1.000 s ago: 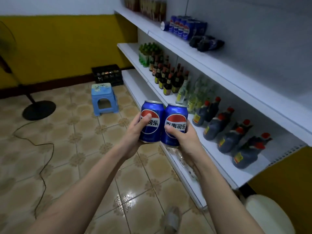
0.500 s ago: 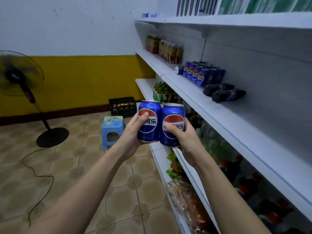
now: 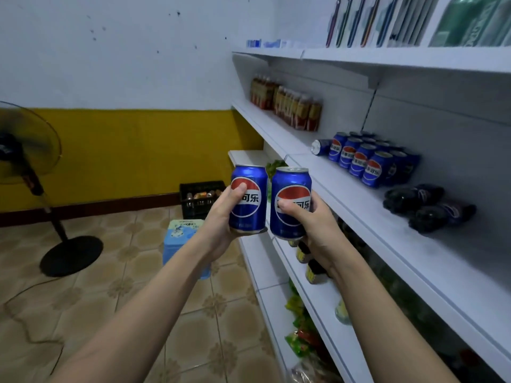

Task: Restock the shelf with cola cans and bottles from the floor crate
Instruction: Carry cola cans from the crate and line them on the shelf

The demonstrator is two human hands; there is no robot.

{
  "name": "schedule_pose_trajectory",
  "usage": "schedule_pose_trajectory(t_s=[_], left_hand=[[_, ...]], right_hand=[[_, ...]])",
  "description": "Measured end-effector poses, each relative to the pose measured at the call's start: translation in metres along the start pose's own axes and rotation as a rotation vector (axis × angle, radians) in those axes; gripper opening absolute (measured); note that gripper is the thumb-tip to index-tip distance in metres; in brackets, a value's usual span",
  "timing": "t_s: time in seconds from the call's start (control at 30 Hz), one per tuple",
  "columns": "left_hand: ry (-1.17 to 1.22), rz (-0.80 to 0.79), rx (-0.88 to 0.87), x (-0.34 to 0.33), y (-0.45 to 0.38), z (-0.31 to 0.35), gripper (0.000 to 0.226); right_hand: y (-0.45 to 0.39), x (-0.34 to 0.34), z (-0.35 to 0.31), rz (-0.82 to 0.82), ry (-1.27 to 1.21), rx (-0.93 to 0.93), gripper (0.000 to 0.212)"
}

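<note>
Head view: 2 cans (image 3: 249, 199) upright.

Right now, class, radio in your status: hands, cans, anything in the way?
Left hand grips one cola can; right hand grips another. Both upright, off the shelf. Path clear.

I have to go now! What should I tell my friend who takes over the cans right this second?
Left hand: grips one upright blue cola can.
Right hand: grips a second can, held in front of the shelf.
Done: a group of cans stands on that shelf, one lying on its side at the far end, with dark bottles lying nearer.
Left: set both held cans by the group, then fetch more from the black crate on the floor.
</note>
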State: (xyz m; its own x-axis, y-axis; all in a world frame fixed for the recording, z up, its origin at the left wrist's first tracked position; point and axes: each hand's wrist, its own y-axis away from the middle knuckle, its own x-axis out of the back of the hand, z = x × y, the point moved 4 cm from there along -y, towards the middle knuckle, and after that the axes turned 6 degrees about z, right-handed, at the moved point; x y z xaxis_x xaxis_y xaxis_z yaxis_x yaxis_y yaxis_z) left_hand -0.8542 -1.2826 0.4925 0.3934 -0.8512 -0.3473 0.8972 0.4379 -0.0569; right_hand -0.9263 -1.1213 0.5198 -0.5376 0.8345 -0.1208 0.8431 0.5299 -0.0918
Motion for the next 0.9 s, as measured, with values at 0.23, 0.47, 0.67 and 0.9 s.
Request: schedule_pose_trajectory(t_s=[0.23,0.47,0.67,0.9], left_hand=[[-0.056,-0.172,0.044,0.010,-0.117,0.016,0.065],[-0.067,-0.295,0.092,-0.015,-0.223,-0.005,0.071],[-0.105,-0.307,0.085,-0.045,-0.318,-0.034,0.070],[-0.316,-0.327,0.037,-0.079,-0.427,-0.049,0.067]], right_hand=[[-0.100,-0.005,0.003,0.221,-0.094,0.002,0.045],[-0.181,0.026,0.003,0.336,-0.047,0.047,0.050],[-0.260,0.074,0.018,0.365,0.008,0.062,0.048],[-0.347,0.132,0.038,0.491,0.042,0.086,0.057]])
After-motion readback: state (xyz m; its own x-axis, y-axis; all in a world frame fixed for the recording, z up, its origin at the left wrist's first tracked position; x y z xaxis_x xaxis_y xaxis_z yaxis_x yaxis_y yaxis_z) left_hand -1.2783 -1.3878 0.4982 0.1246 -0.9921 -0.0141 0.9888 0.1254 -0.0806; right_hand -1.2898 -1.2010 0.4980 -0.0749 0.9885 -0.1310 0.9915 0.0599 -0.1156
